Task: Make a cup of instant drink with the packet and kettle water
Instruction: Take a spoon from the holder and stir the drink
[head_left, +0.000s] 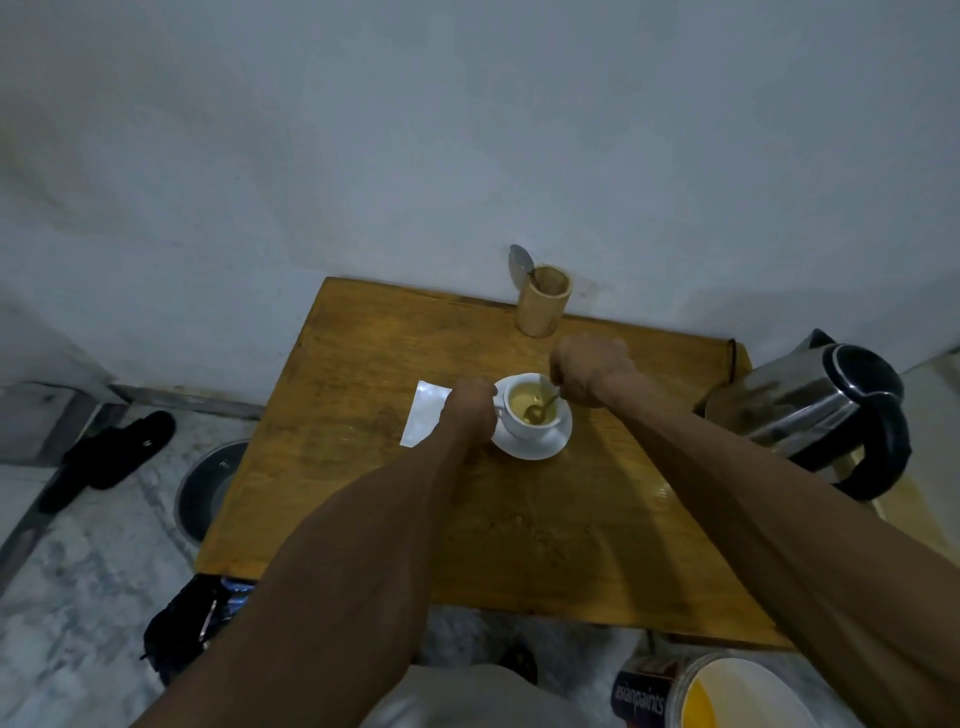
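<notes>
Currently, the scene reads as follows.

Table: a small square wooden table (363, 499) with a worn orange-brown top, set against a pale blue-grey wall (467, 130).
Cup: a white ceramic cup (524, 428) stands upright near the middle of the table, holding a pale yellowish-brown liquid.
Saucer: a round white saucer (550, 447) lies under the cup, flat on the table.
Spoon: a small metal spoon (537, 410) has its bowl in the liquid; its handle slants up toward the right hand.
Right hand: the right hand (589, 371) is above the cup's right rim, fingers curled together and pinching the spoon handle.
Left hand: the left hand (467, 415) is at the cup's left side, fingers curled at the cup handle; whether they fully grip it cannot be told.
Packet: a flat white rectangular packet (423, 418) lies on the table just left of the cup, partly hidden by the left hand.
Kettle: a stainless-steel electric kettle with a black lid and handle (815, 410) stands at the table's right edge, well apart from the cup.
Holder: a cylindrical bamboo holder (543, 304) stands at the back edge by the wall, with a second metal spoon (521, 260) upright in it.
Floor: a black sandal (119, 447) lies on the marble floor to the left; a paint bucket (727, 696) with yellow contents sits at lower right.
</notes>
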